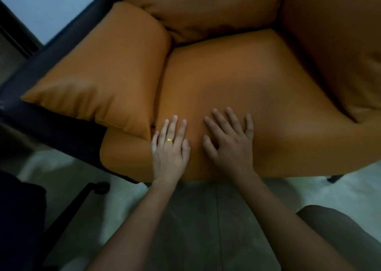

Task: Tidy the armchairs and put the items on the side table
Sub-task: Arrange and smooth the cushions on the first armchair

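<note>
An orange leather armchair fills the head view, and its seat cushion [247,89] carries nothing but my hands. My left hand [171,149], with a gold ring, lies flat on the cushion's front edge, fingers apart. My right hand [231,144] lies flat beside it, fingers spread, also holding nothing. A loose orange side cushion [103,70] rests on the left arm. The back cushion [206,8] sits at the top and the right arm cushion [340,49] at the right. No side table shows.
The chair's dark frame [51,52] runs along the left side, with a dark leg [68,213] reaching to the pale floor [185,219]. A dark shape [18,219] sits at lower left. A dark rounded object [340,229] is at lower right.
</note>
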`<action>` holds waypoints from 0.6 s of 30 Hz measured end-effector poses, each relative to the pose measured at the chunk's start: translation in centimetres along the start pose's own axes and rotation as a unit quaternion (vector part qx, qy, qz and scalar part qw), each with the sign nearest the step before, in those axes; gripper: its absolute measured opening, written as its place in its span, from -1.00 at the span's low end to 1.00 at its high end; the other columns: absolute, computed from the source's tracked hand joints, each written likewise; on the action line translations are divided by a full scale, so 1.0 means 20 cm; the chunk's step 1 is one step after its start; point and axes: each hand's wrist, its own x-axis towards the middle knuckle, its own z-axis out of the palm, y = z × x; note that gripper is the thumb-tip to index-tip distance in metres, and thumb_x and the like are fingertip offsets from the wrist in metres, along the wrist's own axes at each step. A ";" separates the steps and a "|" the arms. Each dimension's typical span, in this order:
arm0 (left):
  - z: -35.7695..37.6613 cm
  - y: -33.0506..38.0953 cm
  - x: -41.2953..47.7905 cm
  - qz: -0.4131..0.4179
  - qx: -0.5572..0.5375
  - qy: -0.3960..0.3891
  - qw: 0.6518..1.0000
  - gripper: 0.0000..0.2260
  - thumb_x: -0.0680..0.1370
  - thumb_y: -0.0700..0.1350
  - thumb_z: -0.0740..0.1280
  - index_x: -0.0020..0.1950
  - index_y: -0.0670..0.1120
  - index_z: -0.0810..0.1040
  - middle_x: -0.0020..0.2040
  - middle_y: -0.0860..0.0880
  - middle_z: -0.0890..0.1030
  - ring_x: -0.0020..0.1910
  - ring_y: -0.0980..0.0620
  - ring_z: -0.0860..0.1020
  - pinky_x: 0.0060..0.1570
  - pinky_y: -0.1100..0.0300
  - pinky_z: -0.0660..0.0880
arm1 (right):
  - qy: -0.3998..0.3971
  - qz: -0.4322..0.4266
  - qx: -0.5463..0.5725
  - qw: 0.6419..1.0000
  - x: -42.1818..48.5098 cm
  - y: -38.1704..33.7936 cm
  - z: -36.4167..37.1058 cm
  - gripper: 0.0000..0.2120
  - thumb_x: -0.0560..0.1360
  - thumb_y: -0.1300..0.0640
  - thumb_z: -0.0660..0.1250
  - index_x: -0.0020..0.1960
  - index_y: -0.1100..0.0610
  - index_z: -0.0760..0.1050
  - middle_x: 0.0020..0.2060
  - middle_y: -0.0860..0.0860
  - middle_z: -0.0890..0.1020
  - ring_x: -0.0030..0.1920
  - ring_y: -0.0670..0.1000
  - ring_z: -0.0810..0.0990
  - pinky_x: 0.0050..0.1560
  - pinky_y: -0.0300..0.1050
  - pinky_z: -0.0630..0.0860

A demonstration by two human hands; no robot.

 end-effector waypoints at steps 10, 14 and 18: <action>-0.04 0.37 0.16 0.117 0.000 -0.087 0.989 -0.53 0.69 0.16 -0.07 0.61 0.12 0.11 0.64 0.03 0.08 0.62 -0.04 -0.01 0.55 -0.21 -0.01 | 0.136 0.319 0.067 0.935 -0.15 0.26 -0.15 -0.44 0.57 -0.03 0.28 0.53 0.05 0.30 0.60 0.09 0.18 0.62 0.10 0.03 0.57 0.27 -0.14; -0.02 0.56 0.23 0.104 0.017 -0.099 0.989 -0.49 0.66 0.28 -0.11 0.60 0.25 -0.06 0.65 0.07 -0.04 0.62 -0.08 -0.09 0.49 -0.36 -0.14 | 0.158 0.342 0.048 0.925 -0.10 0.35 -0.15 -0.48 0.57 -0.05 0.25 0.51 0.05 0.36 0.59 0.06 0.22 0.62 0.10 0.02 0.55 0.33 -0.17; 0.02 0.59 0.26 0.059 0.022 -0.075 0.995 -0.46 0.63 0.33 -0.08 0.60 0.26 -0.03 0.65 0.07 -0.07 0.62 -0.05 -0.10 0.51 -0.33 -0.13 | 0.206 0.344 0.012 0.916 -0.04 0.41 -0.11 -0.57 0.54 -0.04 0.23 0.39 -0.02 0.51 0.52 0.00 0.36 0.59 0.10 0.14 0.53 0.36 -0.14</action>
